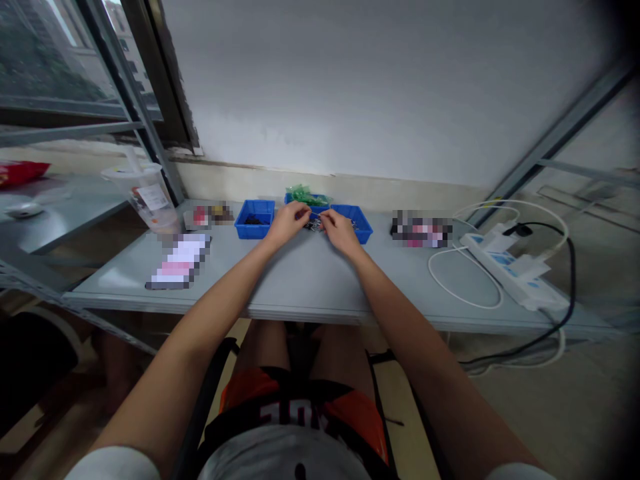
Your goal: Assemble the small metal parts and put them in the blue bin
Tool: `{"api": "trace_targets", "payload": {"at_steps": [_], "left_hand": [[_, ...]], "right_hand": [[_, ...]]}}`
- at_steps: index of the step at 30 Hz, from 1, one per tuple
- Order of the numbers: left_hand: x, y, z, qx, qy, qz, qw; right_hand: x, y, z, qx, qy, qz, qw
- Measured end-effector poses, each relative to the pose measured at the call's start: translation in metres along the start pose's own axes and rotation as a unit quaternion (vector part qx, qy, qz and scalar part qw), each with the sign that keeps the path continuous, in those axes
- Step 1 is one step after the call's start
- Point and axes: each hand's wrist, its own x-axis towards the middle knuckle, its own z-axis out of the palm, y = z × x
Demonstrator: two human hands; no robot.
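Close together over the table [310, 280], my left hand [290, 223] and my right hand [340, 232] face each other with fingertips pinched. Whatever they grip is too small to make out. Small dark and shiny pieces [315, 225] show between and just below the fingertips. Left of my left hand is a blue bin [255, 233] with small dark parts inside. A second blue bin [366, 235], partly covered by my right hand, has small shiny pieces in it. Behind both hands, a third blue bin [289, 199] bears crumpled green plastic [306, 195].
On the left stand a lidded plastic cup [153, 200] with a straw and a blurred phone [180, 261]. At right are a pixelated item [421, 232], a white power strip [520, 273] and looping cables. A wall [340, 100] closes off the back.
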Motion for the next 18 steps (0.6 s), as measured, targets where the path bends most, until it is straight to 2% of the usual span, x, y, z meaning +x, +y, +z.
{"api": "trace_targets", "payload": {"at_steps": [9, 14, 18], "left_hand": [[-0.0029, -0.0035, 0.0025, 0.067, -0.084, -0.01, 0.994], [-0.0027, -0.004, -0.0006, 0.069, -0.077, 0.0, 0.995], [-0.0013, 0.0006, -0.001, 0.008, -0.047, 0.036, 0.998]], "right_hand": [[-0.0009, -0.0022, -0.0025, -0.019, 0.029, -0.002, 0.999], [-0.0016, 0.0, -0.0025, -0.071, 0.003, -0.004, 0.997], [-0.0017, 0.0021, 0.0001, -0.086, -0.047, -0.022, 0.995]]}}
